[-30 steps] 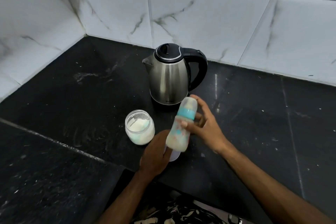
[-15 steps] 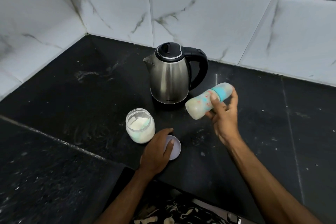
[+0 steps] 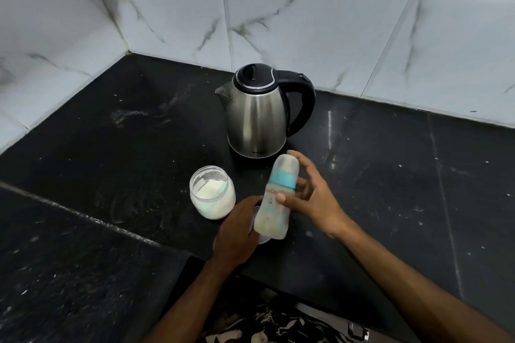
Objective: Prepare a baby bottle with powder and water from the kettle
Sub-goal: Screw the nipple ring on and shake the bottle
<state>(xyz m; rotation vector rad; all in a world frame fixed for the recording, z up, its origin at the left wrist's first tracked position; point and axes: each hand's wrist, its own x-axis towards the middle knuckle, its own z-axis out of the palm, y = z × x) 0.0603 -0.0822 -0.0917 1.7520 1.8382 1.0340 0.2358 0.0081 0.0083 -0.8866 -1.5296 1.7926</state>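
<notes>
A baby bottle [image 3: 274,205] with a teal collar, clear cap and milky liquid inside is upright in the air, slightly tilted, held by my right hand [image 3: 312,198]. My left hand [image 3: 237,237] rests on a white jar lid [image 3: 264,239] lying on the black counter [image 3: 111,175], mostly covering it. The open powder jar [image 3: 212,192] stands just left of the hands, with white powder inside. A steel kettle [image 3: 256,114] with a black handle and shut lid stands behind them.
White marble-pattern tiled walls [image 3: 306,22] close the counter at the back and left, forming a corner. The counter's front edge [image 3: 195,256] steps near my body. White specks and smears dot the dark surface.
My right hand swung the bottle from lying sideways up near the kettle handle back down to upright in front of me. My left hand stayed on the lid.
</notes>
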